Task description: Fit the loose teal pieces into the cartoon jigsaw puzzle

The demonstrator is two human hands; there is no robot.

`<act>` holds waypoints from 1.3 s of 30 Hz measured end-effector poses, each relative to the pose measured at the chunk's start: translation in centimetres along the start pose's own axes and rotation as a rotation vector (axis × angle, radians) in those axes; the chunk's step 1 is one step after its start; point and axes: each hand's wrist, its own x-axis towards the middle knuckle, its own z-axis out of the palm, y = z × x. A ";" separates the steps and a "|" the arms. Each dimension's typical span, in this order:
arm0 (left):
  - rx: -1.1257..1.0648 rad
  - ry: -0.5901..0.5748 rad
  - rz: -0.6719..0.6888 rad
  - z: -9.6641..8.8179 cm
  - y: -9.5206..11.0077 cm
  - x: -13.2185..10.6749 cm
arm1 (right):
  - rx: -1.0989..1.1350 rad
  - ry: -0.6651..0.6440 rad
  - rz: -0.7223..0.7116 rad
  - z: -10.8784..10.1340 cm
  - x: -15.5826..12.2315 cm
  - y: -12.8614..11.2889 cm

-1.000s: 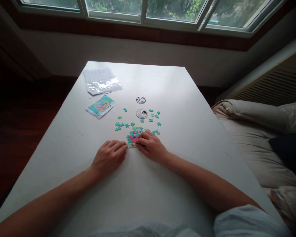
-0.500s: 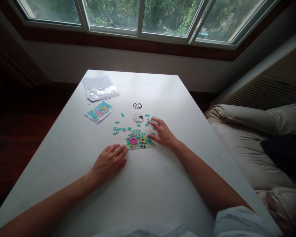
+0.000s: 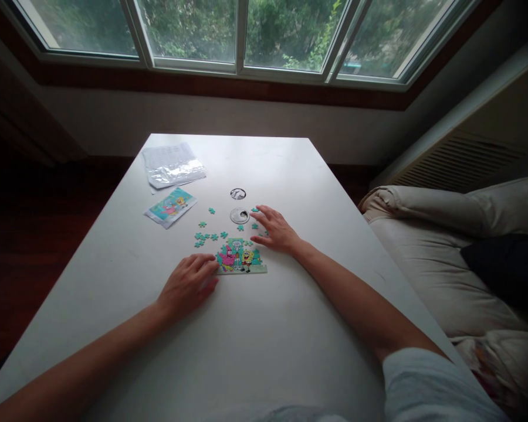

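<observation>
A partly assembled cartoon jigsaw puzzle lies flat on the white table, with a pink and a yellow figure on a teal ground. My left hand rests on the table with its fingers stretched, fingertips at the puzzle's left edge. Above the puzzle's upper right, my right hand hovers or rests with fingers spread, over some loose teal pieces; whether it touches one I cannot tell. More loose puzzle pieces are scattered to the upper left of the puzzle. A single piece lies just beyond it.
A printed picture card and a clear plastic bag with papers lie at the far left. Two round fittings are set in the table beyond the puzzle. A beige sofa stands at the right, under a window.
My right hand has moved away from the puzzle's right edge toward the loose pieces, uncovering that edge. My left hand stays by the left edge. The whole view has shifted slightly.
</observation>
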 end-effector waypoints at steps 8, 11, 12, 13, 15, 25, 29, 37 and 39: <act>0.031 0.069 -0.114 0.4 -3.7 4.4 | 0.001 0.010 -0.025 0.3 1.1 -0.4; 0.037 0.053 -0.141 1.5 -5.3 5.6 | -0.008 0.019 0.019 0.6 1.4 0.0; 0.039 0.046 -0.134 1.9 -5.7 5.8 | -0.012 0.025 0.029 0.7 1.6 0.2; 0.044 0.035 -0.131 2.1 -6.0 6.0 | -0.017 0.033 0.036 0.8 1.7 0.4; 0.058 -0.001 -0.128 2.5 -6.6 6.4 | -0.026 0.048 0.038 1.0 2.2 0.7; 0.157 -0.153 -0.103 2.9 -9.1 10.3 | 0.042 0.084 0.069 1.1 3.1 1.3; 0.180 -0.171 -0.089 3.2 -9.5 11.8 | 0.070 0.052 0.040 0.8 2.3 0.7; 0.165 -0.180 -0.066 3.8 -10.1 12.9 | 0.093 0.049 0.045 1.1 2.2 0.4; 0.147 -0.173 -0.055 3.9 -10.1 13.1 | 0.138 0.086 0.058 1.1 2.2 0.7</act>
